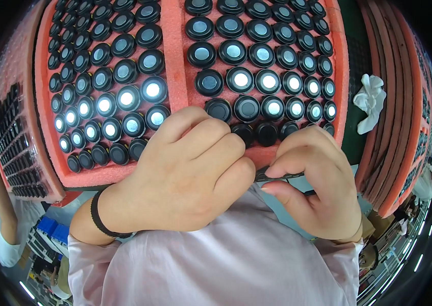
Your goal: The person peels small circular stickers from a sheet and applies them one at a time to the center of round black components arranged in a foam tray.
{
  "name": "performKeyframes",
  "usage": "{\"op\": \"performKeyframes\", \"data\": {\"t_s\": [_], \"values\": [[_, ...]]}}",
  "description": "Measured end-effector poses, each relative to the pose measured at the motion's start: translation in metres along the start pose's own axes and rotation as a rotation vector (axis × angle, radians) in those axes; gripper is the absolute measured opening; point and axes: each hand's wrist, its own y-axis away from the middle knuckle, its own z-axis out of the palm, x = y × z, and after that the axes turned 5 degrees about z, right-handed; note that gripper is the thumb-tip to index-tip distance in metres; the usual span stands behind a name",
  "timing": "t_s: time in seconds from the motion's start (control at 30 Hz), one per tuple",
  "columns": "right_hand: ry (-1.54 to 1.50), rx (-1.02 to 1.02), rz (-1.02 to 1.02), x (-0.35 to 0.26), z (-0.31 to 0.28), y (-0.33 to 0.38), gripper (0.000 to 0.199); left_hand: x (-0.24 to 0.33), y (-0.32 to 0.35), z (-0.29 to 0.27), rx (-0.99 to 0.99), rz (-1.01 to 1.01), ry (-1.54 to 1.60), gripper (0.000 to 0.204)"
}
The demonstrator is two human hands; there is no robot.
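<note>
Rows of black round parts (233,49), many with a silvery disc on top, sit in a pink foam tray (175,66). My left hand (185,173), with a black band on its wrist, is closed over the near edge of the tray beside the middle divider. Its fingers curl under, so anything in them is hidden. To its right, my right hand (318,178) hovers at the tray's near right edge. Its thumb and forefinger are bent but a small gap parts their tips, and I see nothing held between them. The nearest parts (266,133) look all dark on top.
A crumpled white cloth or glove (370,102) lies right of the tray, against a stack of pink foam sheets (397,102). On the left stands another foam tray (19,148) of black parts under clear film. Another person's arm (2,204) is beyond it, near blue bins (52,228).
</note>
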Motion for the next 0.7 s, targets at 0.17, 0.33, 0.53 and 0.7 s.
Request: {"op": "performKeyframes", "data": {"t_s": [0.17,0.33,0.53,0.7], "values": [[0.036,0.072,-0.034,0.0036,0.008,0.0055,0.028,0.0038,-0.0023,0.0014,-0.004,0.007,-0.012,0.026],[0.039,0.061,-0.027,0.0035,0.0087,0.0056,0.029,0.0046,-0.0015,0.0027,-0.001,0.032,-0.041,0.022],[0.06,0.059,0.002,0.0011,0.0092,0.0059,0.03,0.0049,-0.0009,0.0033,-0.017,0.051,-0.047,0.021],[0.077,0.066,-0.012,0.0015,0.0086,0.0063,0.031,0.0043,0.0002,0.0042,-0.015,0.042,-0.067,0.021]]}}
